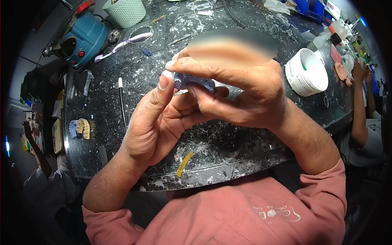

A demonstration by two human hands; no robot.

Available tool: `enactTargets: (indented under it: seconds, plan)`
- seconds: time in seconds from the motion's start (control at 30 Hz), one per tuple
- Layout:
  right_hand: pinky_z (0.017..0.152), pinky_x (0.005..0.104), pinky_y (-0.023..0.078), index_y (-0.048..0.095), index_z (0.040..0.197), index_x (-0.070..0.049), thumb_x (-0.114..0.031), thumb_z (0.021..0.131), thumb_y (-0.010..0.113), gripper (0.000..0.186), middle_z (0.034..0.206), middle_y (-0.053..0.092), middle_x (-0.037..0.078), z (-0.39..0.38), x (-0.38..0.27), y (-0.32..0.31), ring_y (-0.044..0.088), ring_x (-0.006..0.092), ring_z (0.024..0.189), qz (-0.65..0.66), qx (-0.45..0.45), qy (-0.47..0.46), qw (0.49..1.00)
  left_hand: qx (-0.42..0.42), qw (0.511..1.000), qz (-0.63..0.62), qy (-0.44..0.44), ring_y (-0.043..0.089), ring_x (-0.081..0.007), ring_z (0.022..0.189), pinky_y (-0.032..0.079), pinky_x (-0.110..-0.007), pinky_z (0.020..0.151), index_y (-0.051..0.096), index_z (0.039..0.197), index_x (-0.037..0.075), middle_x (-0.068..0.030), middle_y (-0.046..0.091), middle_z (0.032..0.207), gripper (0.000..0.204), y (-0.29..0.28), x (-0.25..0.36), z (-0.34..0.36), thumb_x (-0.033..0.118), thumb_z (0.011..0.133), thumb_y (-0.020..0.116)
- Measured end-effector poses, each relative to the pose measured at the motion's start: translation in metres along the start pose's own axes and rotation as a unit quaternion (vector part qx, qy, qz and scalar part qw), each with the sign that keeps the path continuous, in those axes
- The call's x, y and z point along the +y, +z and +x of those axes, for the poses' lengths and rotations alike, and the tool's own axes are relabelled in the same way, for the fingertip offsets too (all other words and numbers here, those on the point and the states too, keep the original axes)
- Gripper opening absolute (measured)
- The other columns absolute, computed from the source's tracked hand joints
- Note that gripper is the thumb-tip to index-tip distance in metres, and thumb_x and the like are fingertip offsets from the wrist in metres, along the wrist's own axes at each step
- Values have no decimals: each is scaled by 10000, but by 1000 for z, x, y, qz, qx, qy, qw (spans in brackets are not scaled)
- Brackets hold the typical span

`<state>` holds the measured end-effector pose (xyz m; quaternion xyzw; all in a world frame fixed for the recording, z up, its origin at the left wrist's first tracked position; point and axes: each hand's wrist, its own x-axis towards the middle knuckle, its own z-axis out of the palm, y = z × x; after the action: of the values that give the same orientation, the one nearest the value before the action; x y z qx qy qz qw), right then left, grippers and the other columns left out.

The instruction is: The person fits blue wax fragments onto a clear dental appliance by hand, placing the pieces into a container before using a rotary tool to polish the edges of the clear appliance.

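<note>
Both hands grasp it: L hand (153, 128) w/ thumb braced at the 9 o'clock end of the blue-grey pc (183, 81), R hand (253, 90) pinching it btwn thumb & index, over the bench (245, 143). Prob. best: L thumb steady, R pressure light & even, since rough edges may chip. From there: dark pen (122, 98) approx 9, yellow dental cast (85, 128) 8, yellow strip (185, 164) 6, white tub (297, 77) 3 o'clock.
</note>
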<state>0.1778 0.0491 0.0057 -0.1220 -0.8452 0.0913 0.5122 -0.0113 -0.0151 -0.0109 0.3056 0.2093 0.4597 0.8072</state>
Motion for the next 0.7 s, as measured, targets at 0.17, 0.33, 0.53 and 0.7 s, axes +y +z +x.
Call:
enactTargets:
  seconds: [0.17,0.33,0.53,0.7]
  plan:
    - [698,318,576,693,990,-8,19,675,733,318,903,699,126,-4,-2,5,702,254,792,-25,12,-3,1000,-7,999,9,-31,580,-256,1181,446,-434,1048,376,1362,-4,-182,582,1252,540,4,2,1,428,1043,315]
    - [687,321,579,689,971,-16,-37,676,772,307,865,695,118,-6,-7,8,703,251,765,-54,15,-3,998,4,999,-34,-29,579,-253,1187,419,-426,1072,350,1370,-22,-190,582,1256,573,2,0,0,445,1040,306]
    - [651,295,568,658,942,-22,-116,726,754,255,858,683,95,-7,-8,5,692,217,738,-103,15,-39,994,-2,1000,-2,-30,567,-233,1188,434,-437,1051,403,1356,-15,-163,584,1243,506,5,1,3,380,1040,376]
    - [741,254,559,678,960,33,1,815,687,148,876,695,101,8,17,-45,676,140,798,-77,19,61,995,-16,997,37,-59,584,-316,1159,414,-430,1054,482,1287,-54,-239,606,1218,576,1,-9,-7,433,1042,295]
